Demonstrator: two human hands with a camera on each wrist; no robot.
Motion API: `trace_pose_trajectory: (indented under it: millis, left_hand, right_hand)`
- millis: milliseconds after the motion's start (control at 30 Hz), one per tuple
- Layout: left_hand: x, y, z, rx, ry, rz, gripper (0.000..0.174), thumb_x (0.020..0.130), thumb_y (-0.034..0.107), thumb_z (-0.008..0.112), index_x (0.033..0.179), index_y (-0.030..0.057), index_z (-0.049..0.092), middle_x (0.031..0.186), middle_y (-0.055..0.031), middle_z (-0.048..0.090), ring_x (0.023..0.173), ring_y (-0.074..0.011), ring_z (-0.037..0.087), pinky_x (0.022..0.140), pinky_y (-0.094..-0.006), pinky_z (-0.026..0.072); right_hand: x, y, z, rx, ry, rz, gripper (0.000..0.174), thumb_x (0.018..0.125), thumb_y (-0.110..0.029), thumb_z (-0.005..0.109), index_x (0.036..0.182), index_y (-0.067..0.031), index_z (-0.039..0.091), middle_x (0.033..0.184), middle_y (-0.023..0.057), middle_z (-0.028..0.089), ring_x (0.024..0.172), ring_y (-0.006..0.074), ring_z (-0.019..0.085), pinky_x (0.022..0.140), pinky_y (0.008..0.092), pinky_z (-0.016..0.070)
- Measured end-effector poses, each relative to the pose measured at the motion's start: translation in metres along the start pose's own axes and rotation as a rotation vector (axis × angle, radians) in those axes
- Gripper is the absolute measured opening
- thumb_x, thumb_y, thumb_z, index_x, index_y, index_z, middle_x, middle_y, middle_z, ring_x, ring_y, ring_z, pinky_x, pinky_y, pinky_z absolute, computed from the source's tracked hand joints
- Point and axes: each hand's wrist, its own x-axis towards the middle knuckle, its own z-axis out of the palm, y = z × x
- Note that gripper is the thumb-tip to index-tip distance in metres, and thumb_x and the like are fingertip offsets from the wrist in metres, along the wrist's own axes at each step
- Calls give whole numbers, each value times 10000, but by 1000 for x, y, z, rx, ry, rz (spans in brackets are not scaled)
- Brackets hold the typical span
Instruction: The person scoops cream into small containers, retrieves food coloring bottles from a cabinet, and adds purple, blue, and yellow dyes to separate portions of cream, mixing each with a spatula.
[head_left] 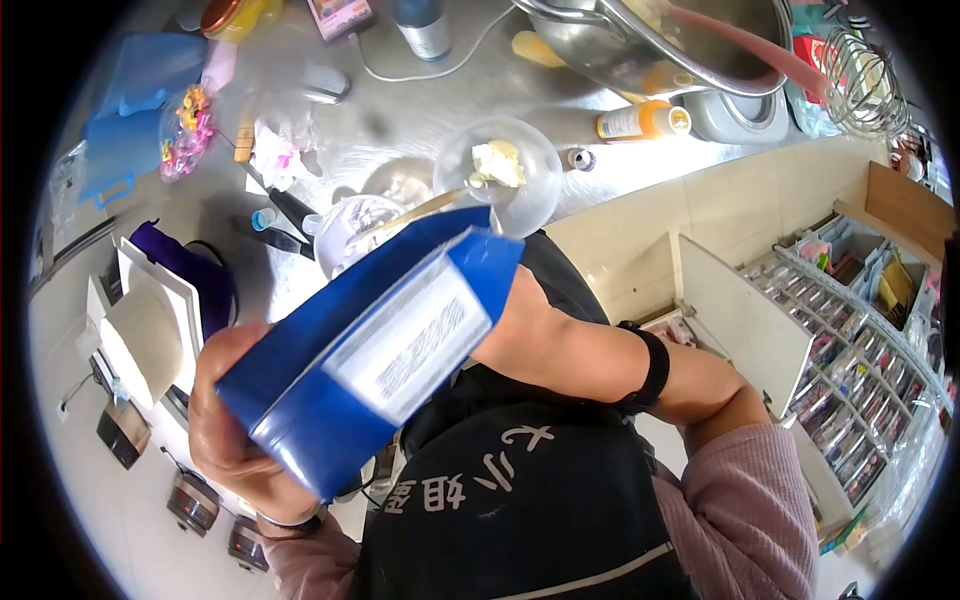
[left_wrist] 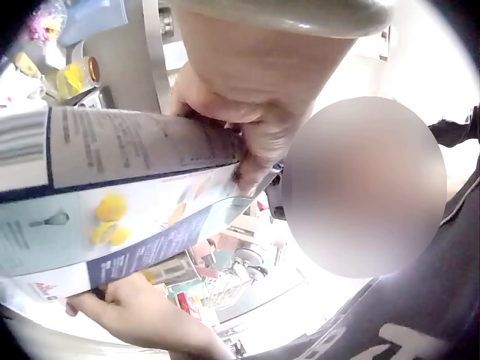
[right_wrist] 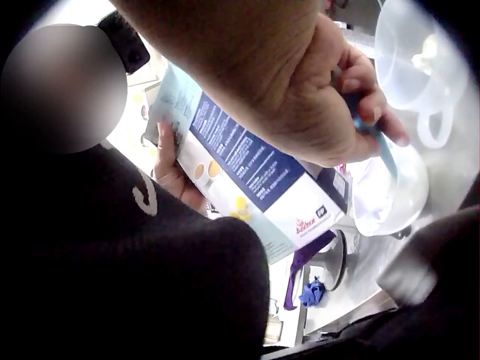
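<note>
A large blue cream carton [head_left: 370, 350], with Anchor printed on one side panel [right_wrist: 306, 225], is held tilted in front of my body over the worktop's near edge. My left hand [head_left: 232, 425] grips its left end, thumb and fingers on opposite sides. At the other end my right hand [right_wrist: 334, 112] has its fingers curled on the blue folded top; in the head view that hand is mostly hidden behind the carton. Just beyond the folded top stands a white plastic jug [head_left: 330, 240]. Beside it, a translucent bowl [head_left: 548, 165] holds a pale yellowish-white lump [head_left: 497, 163].
A big metal mixing bowl [head_left: 570, 55] with a pink-handled spatula [head_left: 745, 45] is at the far right, near a whisk [head_left: 865, 85]. An orange-capped bottle [head_left: 640, 121] lies nearby. Blue plastic containers [head_left: 150, 75] stand left. An open drawer of small packets [head_left: 840, 400] is at right.
</note>
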Motion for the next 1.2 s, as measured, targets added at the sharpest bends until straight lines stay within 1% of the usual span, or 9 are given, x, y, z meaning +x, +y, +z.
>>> trace_pose_trajectory:
  millis: [100,300,400,500,567,600,700,1033,1200]
  left_hand:
    - [-30,-28,1,-313,401,-194,745,556,262,863,1134,-54,514,1063,-121,560,951,-219,594,855,-309,477]
    - [-74,-67,-46,-139,408,-32,743,798,378,706,1322,-47,397,1324,-153,460,1197,-297,476,998,-444,397]
    - [-66,-65,-49,-372,789,-1,857,728,357,762,1343,-48,325,1297,-168,442,1179,-312,462,1010,-449,368]
    - [-34,-51,-50,-305,950,-47,665,790,92,687,1333,-57,334,1280,-163,449,1144,-304,487,985,-442,391]
    - [-9,-66,-54,-315,1037,-19,480,760,-75,652,1187,-48,434,1070,-125,551,967,-216,563,887,-356,457]
    - [5,-84,-56,-254,1061,55,331,796,-32,649,1080,-34,479,1003,-143,602,853,-220,625,770,-321,538]
    - [43,-119,-50,-255,1170,88,381,708,-61,747,989,-41,490,985,-123,599,833,-162,586,784,-290,492]
    - [115,-237,-47,405,1302,12,592,626,150,825,994,-97,433,948,-161,528,813,-195,547,785,-310,462]
    - [110,-247,-33,309,1305,-90,680,623,169,846,1060,-114,410,1010,-179,507,829,-198,552,785,-313,467]
  right_hand:
    - [11,-11,-22,-6,-255,180,181,684,-26,613,858,23,625,896,144,619,864,275,634,684,341,540]
    - [16,-11,-9,-182,-243,179,367,780,-82,524,1120,54,547,805,154,597,681,285,640,562,367,518]
    - [15,-14,-10,-153,-228,184,359,786,-80,519,1119,46,565,798,150,595,663,284,636,561,370,514]
    - [13,-14,-11,-249,-209,162,346,793,-80,514,1117,17,585,779,147,594,638,280,631,537,366,507]
    - [11,-12,-8,-305,-179,161,334,788,-76,517,1105,-11,600,759,141,591,588,271,621,499,369,498]
    - [9,-11,-5,-355,-123,134,299,805,-88,529,1085,-22,614,723,126,587,542,262,609,462,367,484]
    - [9,-14,-7,-377,-93,107,255,829,-109,545,1056,-26,626,689,105,581,526,249,603,443,358,475]
    - [12,-24,-20,-388,-152,107,220,819,-120,603,1026,-55,637,667,91,572,514,260,590,465,347,485]
    - [16,-22,-26,-432,-141,96,298,760,-67,580,1050,-46,649,671,89,556,517,236,598,468,335,487]
